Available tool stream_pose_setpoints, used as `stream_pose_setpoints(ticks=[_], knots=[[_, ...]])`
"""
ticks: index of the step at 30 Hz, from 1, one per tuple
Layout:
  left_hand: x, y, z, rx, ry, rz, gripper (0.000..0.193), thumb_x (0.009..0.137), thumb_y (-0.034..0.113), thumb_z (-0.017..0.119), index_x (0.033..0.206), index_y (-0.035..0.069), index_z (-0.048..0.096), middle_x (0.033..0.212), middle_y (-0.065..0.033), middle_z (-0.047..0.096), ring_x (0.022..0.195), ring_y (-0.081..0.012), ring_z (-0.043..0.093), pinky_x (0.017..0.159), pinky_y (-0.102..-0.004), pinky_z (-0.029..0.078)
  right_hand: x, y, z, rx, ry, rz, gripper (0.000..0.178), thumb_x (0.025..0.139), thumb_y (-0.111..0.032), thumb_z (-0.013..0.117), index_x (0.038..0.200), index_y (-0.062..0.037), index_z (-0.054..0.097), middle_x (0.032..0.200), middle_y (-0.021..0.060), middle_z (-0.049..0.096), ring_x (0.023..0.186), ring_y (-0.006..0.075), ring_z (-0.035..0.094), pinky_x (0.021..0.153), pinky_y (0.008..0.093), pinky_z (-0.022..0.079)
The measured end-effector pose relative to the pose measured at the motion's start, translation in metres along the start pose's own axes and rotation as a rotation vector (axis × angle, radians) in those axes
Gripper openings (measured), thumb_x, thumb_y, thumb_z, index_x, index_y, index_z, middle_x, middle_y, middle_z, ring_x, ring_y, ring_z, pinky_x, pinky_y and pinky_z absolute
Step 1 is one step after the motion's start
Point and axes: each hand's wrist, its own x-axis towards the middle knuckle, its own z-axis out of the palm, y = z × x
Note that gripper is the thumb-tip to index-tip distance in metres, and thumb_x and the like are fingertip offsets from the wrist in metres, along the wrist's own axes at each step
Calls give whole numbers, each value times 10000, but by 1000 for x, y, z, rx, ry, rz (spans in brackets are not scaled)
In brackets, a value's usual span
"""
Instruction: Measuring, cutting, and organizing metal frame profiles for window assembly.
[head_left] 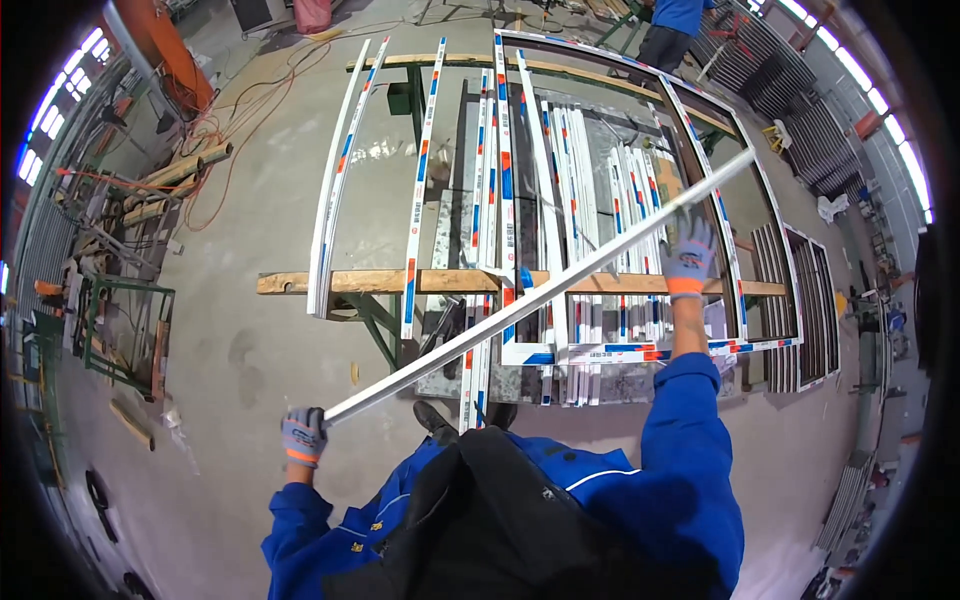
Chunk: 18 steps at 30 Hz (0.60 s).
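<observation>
A long white profile bar (540,297) runs slantwise in front of me, from low on the left to high on the right. My left hand (303,437), in a grey and orange work glove, is closed round its near end. Toward the far end, my gloved right hand (690,250) grips the same bar, its fingertips partly hidden. Beneath the bar lies a rectangular white frame (620,354) with red and blue film on it. Several film-covered profiles (418,200) rest left of the frame, across two wooden beams (400,282).
More white profiles (575,180) lie stacked low under the frame. Another person in blue (680,15) stands at the far side. Finished-looking frames (815,300) lean at the right. An orange column (165,50), loose cables (225,120) and a green metal stand (125,330) are at the left.
</observation>
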Motion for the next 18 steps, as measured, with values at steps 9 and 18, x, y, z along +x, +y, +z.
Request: stream_pose_setpoints(ticks=[9, 18], knots=[[139, -51, -70, 99, 15, 484, 127, 748, 170, 635, 853, 99, 630, 905, -81, 589, 852, -288, 564, 795, -426, 444, -110, 136, 80, -33, -107, 296, 618, 760, -184, 669, 1334, -61, 475, 1419, 157, 418, 1354, 340, 328, 1140, 438, 238], [234, 42, -74, 16, 439, 146, 590, 753, 182, 677, 1293, 28, 497, 1304, -186, 502, 1245, -381, 445, 1041, -506, 349, -269, 162, 107, 293, -341, 685, 507, 734, -351, 718, 1146, -75, 612, 1138, 199, 630, 1081, 372, 575, 936, 440, 454]])
